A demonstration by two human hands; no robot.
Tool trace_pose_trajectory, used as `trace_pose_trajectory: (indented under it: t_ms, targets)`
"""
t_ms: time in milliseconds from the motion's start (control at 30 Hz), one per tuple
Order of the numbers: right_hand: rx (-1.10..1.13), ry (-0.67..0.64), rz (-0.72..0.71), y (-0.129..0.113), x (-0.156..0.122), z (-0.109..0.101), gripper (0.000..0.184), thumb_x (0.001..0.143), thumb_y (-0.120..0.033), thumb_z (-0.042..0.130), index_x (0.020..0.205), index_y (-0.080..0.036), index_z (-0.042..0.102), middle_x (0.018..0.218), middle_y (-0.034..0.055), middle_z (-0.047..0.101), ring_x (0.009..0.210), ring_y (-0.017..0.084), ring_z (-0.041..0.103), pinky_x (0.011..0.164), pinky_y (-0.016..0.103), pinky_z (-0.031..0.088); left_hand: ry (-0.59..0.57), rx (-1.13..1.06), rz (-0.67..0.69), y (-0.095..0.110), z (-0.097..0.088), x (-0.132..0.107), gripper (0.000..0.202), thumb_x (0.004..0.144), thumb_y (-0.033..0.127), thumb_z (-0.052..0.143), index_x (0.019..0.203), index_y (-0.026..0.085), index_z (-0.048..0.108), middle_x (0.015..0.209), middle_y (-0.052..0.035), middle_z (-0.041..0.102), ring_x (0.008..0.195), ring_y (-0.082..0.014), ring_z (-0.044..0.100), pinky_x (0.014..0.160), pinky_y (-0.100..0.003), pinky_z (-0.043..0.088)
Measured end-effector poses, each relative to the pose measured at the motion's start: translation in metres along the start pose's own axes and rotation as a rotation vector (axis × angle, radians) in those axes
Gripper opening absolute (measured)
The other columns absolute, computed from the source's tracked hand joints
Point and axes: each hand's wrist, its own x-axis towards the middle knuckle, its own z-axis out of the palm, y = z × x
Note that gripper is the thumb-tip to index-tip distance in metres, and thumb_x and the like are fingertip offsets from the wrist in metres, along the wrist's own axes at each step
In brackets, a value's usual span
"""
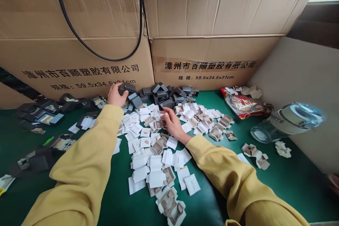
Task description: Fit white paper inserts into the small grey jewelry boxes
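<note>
My left hand reaches to the back of the green table and closes its fingers around a small dark grey box at the left end of a pile of several grey boxes. My right hand lies lower, palm down, fingers curled onto the spread of white cards and beige cardboard inserts. Its fingertips touch an insert near the pile's middle; what they pinch is not clear. Both arms wear yellow sleeves.
Large cardboard cartons wall off the back, a black cable hanging over them. Open dark boxes lie at left. At right lie a red snack packet, a toppled clear jar, crumpled paper and a grey panel.
</note>
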Motion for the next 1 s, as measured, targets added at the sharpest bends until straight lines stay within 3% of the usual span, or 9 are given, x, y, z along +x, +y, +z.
trace_pose_trajectory:
  t_ms: [100, 233, 300, 400, 500, 633, 800, 900, 1000]
  targets:
    - [-0.032, -0.010, -0.006, 0.001, 0.000, 0.000, 0.039, 0.088, -0.045, 0.036, 0.120, -0.024, 0.043, 0.112, 0.0047, 0.059, 0.089, 0.015, 0.060, 0.079, 0.030, 0.049, -0.084, 0.124, 0.013, -0.003, -0.017, -0.014, 0.048, 0.075, 0.027, 0.050, 0.122, 0.014, 0.047, 0.125, -0.0158, 0.047, 0.117, -0.0290, 0.044, 0.100, -0.042, 0.032]
    - [-0.067, -0.014, -0.010, 0.001, 0.000, 0.000, 0.038, 0.088, -0.045, 0.036, 0.119, -0.024, 0.044, 0.111, 0.0041, 0.060, 0.089, 0.016, 0.061, 0.078, 0.029, 0.051, -0.489, 0.352, -0.073, -0.011, -0.039, -0.032, 0.054, 0.078, 0.040, 0.045, 0.125, 0.013, 0.044, 0.128, -0.0186, 0.046, 0.116, -0.0333, 0.045, 0.095, -0.043, 0.037]
    - [-0.072, -0.017, -0.010, 0.001, 0.000, 0.000, 0.037, 0.089, -0.044, 0.035, 0.119, -0.024, 0.044, 0.110, 0.0042, 0.060, 0.089, 0.016, 0.061, 0.077, 0.029, 0.051, -0.623, 0.386, -0.109, -0.014, -0.043, -0.036, 0.061, 0.075, 0.047, 0.047, 0.126, 0.014, 0.043, 0.124, -0.0192, 0.051, 0.109, -0.0351, 0.050, 0.087, -0.043, 0.042]
    - [-0.090, -0.019, -0.013, -0.002, -0.001, 0.000, 0.036, 0.089, -0.042, 0.035, 0.118, -0.024, 0.044, 0.109, 0.0042, 0.061, 0.089, 0.015, 0.062, 0.076, 0.028, 0.051, -0.655, 0.382, -0.105, -0.017, -0.045, -0.038, 0.068, 0.069, 0.054, 0.052, 0.126, 0.017, 0.044, 0.118, -0.0179, 0.056, 0.101, -0.0356, 0.055, 0.078, -0.041, 0.045]
    - [-0.119, -0.031, -0.015, -0.004, -0.002, 0.000, 0.035, 0.089, -0.041, 0.035, 0.118, -0.024, 0.044, 0.107, 0.0039, 0.062, 0.089, 0.015, 0.061, 0.074, 0.027, 0.050, -0.729, 0.342, 0.007, -0.020, -0.047, -0.036, 0.059, 0.065, 0.047, 0.059, 0.117, 0.022, 0.053, 0.112, -0.0136, 0.060, 0.098, -0.0342, 0.057, 0.078, -0.039, 0.045]
    - [-0.122, -0.039, -0.013, -0.004, -0.001, 0.000, 0.034, 0.089, -0.040, 0.034, 0.118, -0.023, 0.044, 0.105, 0.0038, 0.063, 0.088, 0.014, 0.061, 0.074, 0.026, 0.049, -0.641, 0.247, 0.033, -0.024, -0.060, -0.037, 0.038, 0.069, 0.040, 0.054, 0.103, 0.023, 0.062, 0.097, -0.0109, 0.065, 0.093, -0.0338, 0.058, 0.078, -0.041, 0.044]
    - [-0.216, -0.006, -0.048, -0.006, -0.002, 0.001, 0.032, 0.089, -0.039, 0.036, 0.111, -0.022, 0.051, 0.103, 0.0045, 0.063, 0.083, 0.014, 0.060, 0.072, 0.027, 0.048, -0.429, -0.163, 0.087, -0.006, -0.063, -0.061, 0.037, 0.075, 0.041, 0.052, 0.106, 0.022, 0.058, 0.105, -0.0080, 0.063, 0.094, -0.0269, 0.059, 0.084, -0.036, 0.045]
    - [-0.307, 0.024, -0.124, -0.009, -0.004, 0.001, 0.030, 0.088, -0.037, 0.036, 0.102, -0.021, 0.058, 0.101, 0.0050, 0.062, 0.090, 0.016, 0.057, 0.079, 0.029, 0.045, -0.385, -0.223, 0.299, 0.016, -0.040, -0.090, 0.033, 0.079, 0.037, 0.051, 0.108, 0.020, 0.057, 0.105, -0.0083, 0.062, 0.092, -0.0234, 0.059, 0.082, -0.036, 0.046]
    - [-0.287, 0.009, -0.139, -0.011, -0.005, 0.001, 0.033, 0.088, -0.039, 0.036, 0.107, -0.019, 0.054, 0.095, 0.0042, 0.062, 0.084, 0.015, 0.056, 0.074, 0.027, 0.044, -0.398, -0.171, 0.717, 0.032, -0.013, -0.116, 0.027, 0.083, 0.027, 0.048, 0.105, 0.020, 0.061, 0.095, -0.0088, 0.064, 0.090, -0.0211, 0.058, 0.083, -0.035, 0.045]
